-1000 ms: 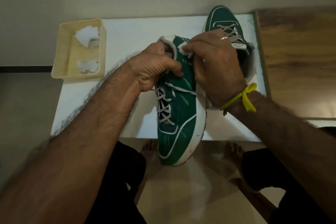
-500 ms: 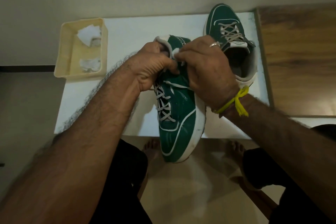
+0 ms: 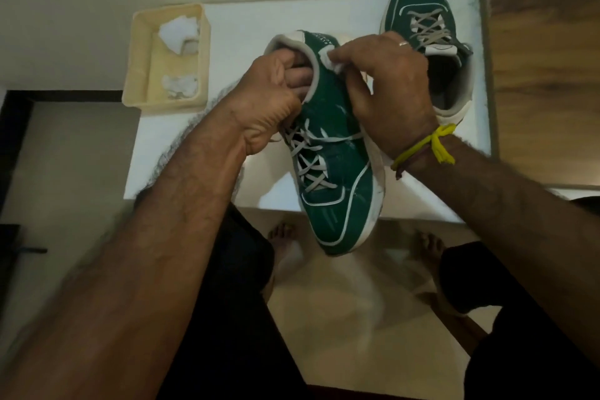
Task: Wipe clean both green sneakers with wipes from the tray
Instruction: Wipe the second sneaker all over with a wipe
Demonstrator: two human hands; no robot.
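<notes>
One green sneaker (image 3: 334, 178) with grey laces is lifted off the table, its toe pointing toward me. My left hand (image 3: 272, 104) grips its collar, fingers curled inside the opening. My right hand (image 3: 386, 88) pinches a white wipe (image 3: 331, 60) against the sneaker's upper near the heel. The second green sneaker (image 3: 422, 13) stands on the white table (image 3: 246, 26) at the back right, partly hidden behind my right hand. A cream tray (image 3: 139, 55) at the table's back left holds crumpled white wipes (image 3: 178, 32).
A wooden surface (image 3: 545, 68) adjoins the table on the right. Bare feet (image 3: 285, 237) and dark trouser legs show below the table's front edge. A pale wall runs behind the table.
My right hand with the wipe has shifted up along the sneaker's side toward the heel. The held sneaker has tilted slightly, and my view has moved a little.
</notes>
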